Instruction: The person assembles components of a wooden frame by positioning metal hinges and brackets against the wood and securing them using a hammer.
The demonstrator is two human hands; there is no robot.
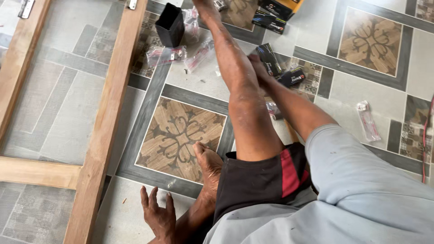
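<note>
Grey and brown patterned floor tiles [370, 40] carry everything, and we sit on them with one bare leg [244, 104] stretched forward. Our right hand [258, 68] reaches past the knee toward two small black cardboard boxes [270, 58] lying on the floor just beyond the leg, one close beside the other. We judge this to be the reaching step, with nothing lifted yet. The hand lies against the nearer box, but the leg hides most of the fingers, so we cannot tell whether they are curled round it or only resting on it. Taking a box up would call for a clean hold on its narrow sides, clear of the knee.

Our left hand [158, 219] is planted flat on a plain tile behind us, fingers spread wide, holding nothing and propping our weight.

Farther off stand a black square open-topped container [170, 25] and some clear plastic packets of small hardware [165, 55]. A long pale wooden frame with grey mesh [106, 126] lies to our left, well apart from both hands.
</note>
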